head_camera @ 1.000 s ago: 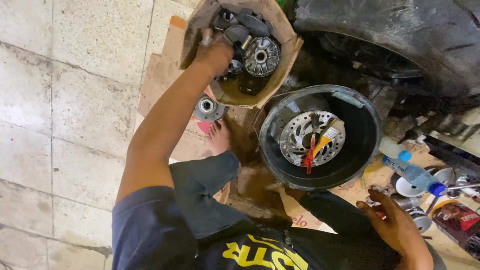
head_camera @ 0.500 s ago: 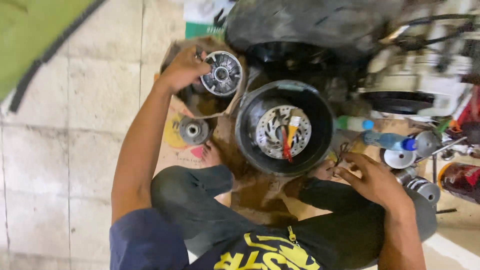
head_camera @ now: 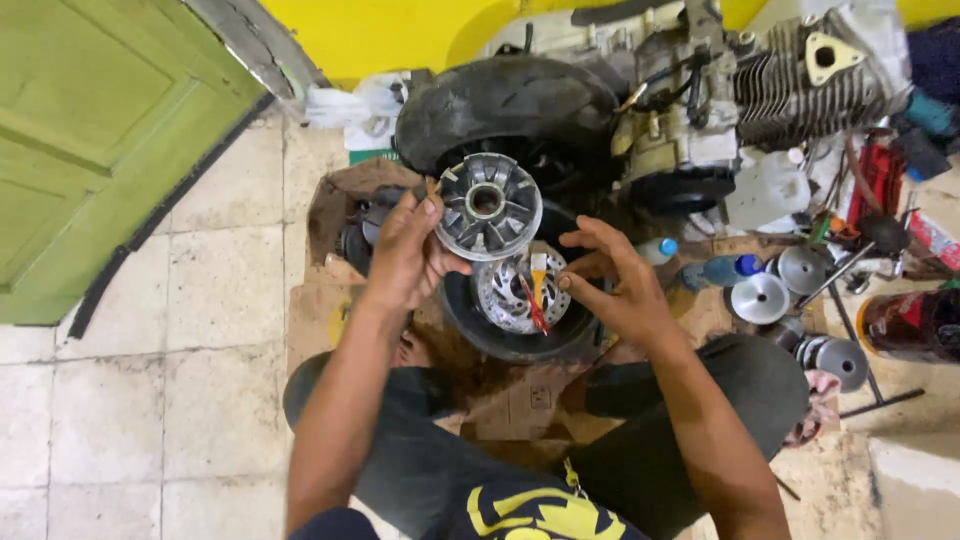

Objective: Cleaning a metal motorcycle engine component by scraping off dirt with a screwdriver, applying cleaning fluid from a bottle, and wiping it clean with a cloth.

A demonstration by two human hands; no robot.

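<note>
Fingers of left hand (head_camera: 405, 255): closed on the rim of a round grey finned metal pulley disc (head_camera: 488, 207), held up at frame centre. Right hand (head_camera: 615, 285): fingers spread, gripping nothing, just right of the disc. Below both: black round basin (head_camera: 470, 320) holding a perforated brake disc (head_camera: 510, 295). Centre right: clear plastic bottle with blue cap (head_camera: 725, 269). Right edge: dark red cylindrical can (head_camera: 915, 325). Upper right: white plastic jug (head_camera: 765, 195).

Looks like a small motorbike repair shop, w/ work done on the floor. Past the hands sit a bare engine (head_camera: 800, 70) & a black tire (head_camera: 505, 105). Right of the right hand (head_camera: 610, 285): metal pulley discs (head_camera: 762, 298), tools. Oily cardboard (head_camera: 520, 405) underneath.
</note>
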